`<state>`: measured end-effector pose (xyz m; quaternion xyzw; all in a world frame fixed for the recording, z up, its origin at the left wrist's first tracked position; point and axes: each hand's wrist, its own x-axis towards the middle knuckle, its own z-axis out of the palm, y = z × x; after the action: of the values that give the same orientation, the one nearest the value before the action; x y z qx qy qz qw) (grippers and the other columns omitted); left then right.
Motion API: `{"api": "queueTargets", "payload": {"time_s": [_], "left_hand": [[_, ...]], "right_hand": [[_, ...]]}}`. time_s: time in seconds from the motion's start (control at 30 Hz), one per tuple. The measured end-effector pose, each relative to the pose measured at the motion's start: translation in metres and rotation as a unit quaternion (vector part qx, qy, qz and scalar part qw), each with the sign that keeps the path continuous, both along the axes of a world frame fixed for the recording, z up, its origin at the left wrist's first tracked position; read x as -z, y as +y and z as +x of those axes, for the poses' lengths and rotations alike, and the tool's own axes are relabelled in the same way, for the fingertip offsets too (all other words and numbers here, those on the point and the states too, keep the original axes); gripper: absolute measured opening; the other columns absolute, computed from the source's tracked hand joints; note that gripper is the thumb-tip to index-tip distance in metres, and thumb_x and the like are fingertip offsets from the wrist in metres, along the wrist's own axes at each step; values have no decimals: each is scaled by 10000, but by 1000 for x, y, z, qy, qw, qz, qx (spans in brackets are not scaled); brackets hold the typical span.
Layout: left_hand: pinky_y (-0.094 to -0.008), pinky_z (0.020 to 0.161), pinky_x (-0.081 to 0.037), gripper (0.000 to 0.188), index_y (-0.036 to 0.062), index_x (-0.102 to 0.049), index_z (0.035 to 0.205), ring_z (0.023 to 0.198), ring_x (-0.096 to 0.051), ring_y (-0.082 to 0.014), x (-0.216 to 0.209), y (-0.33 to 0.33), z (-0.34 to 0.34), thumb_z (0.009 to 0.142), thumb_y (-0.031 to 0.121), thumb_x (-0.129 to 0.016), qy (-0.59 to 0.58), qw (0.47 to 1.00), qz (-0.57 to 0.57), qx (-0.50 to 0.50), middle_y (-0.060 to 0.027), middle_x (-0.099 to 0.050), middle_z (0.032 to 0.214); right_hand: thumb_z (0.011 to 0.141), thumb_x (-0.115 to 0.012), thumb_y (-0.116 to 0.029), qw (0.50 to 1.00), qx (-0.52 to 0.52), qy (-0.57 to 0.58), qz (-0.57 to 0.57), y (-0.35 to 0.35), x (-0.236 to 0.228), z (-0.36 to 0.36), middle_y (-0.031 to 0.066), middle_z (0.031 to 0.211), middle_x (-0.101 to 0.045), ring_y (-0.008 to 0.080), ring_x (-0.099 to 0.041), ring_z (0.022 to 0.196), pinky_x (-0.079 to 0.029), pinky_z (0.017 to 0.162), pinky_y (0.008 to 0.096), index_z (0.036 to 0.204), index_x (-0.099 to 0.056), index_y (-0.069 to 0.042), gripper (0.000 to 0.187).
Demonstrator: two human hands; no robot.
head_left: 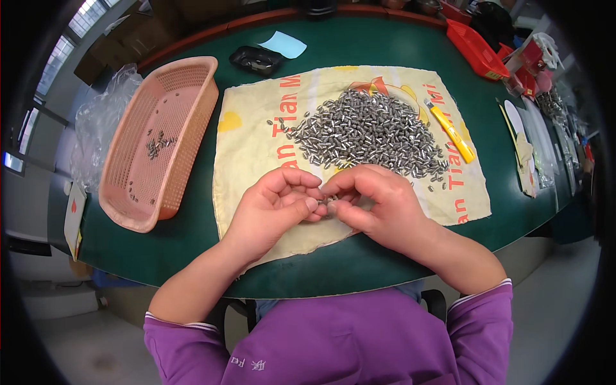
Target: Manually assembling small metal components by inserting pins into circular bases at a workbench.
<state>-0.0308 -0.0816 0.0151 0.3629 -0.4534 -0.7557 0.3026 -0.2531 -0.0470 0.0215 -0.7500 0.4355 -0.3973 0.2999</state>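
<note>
Resting at frame left is a peach-pink perforated plastic basket point(184, 151). At centre, over a printed cream cloth point(247, 151), the left hand point(281, 202) curls half-closed, its hold impossible to tell; the right hand point(378, 200) pinches a small grey metal piece point(326, 200), below a heap of silvery oval metal pieces point(366, 133). Right of centre lies a slim yellow plastic cutter point(453, 133).

Small metal pieces point(326, 201) (silvery, partly hidden) sit between the hands point(277, 204)

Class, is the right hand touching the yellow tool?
Apart. The head view shows metal pieces and cloth between the right hand and the yellow tool.
</note>
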Motion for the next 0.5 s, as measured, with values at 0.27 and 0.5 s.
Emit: {"api": "queueTargets", "payload": {"time_s": [0.27,0.5], "left_hand": [[-318,906,-595,356,4,-569,1276,1008,-706,-188,8,-2,3,943,-61,-677,49,999,-19,-7,-120,-667,1105],[-344,947,-593,394,-4,-552,1295,1041,-712,-214,7,1,1,931,-82,-682,65,998,-26,-3,-125,-666,1096]], "right_hand": [[833,-750,2,997,19,-68,-2,0,-2,10,68,1088,-718,191,-740,921,-619,790,316,1209,-669,-66,390],[828,-734,31,997,16,-77,-5,-1,2,8,73,1131,-716,183,-742,935,-626,808,318,1230,-666,-63,418]]}}
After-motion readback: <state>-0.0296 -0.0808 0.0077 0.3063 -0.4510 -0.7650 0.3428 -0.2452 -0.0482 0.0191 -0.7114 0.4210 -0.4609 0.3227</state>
